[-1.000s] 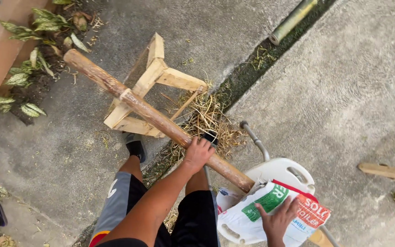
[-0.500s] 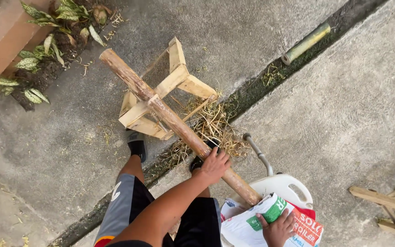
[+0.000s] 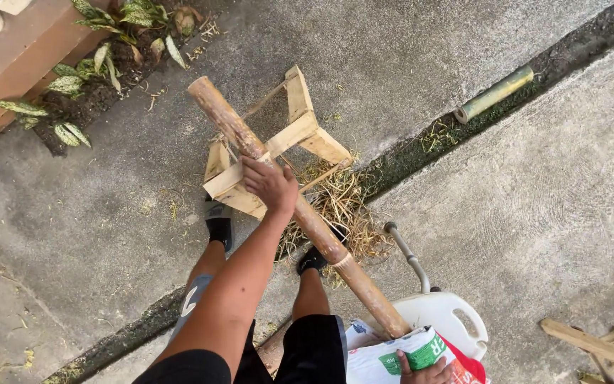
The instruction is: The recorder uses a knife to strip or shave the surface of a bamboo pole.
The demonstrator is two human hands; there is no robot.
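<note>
I see my left hand (image 3: 271, 186) closed over a long bamboo pole (image 3: 300, 210), which lies slanted across a small wooden stand (image 3: 289, 139) on the concrete ground (image 3: 463, 71), its near end down by a white plastic chair (image 3: 449, 313). My right hand (image 3: 428, 371), at the bottom edge, has its fingers wrapped on a white, green and red bag (image 3: 399, 355) on that chair. Dry straw (image 3: 342, 206) lies scattered beside the stand, and a short green bamboo piece (image 3: 495, 92) rests well apart along the dirt-filled crack.

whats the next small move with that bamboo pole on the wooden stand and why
Probably steady the bamboo pole in the wooden stand: the left hand grips it right at the stand, while its near end rests by the bag under the right hand.
</note>
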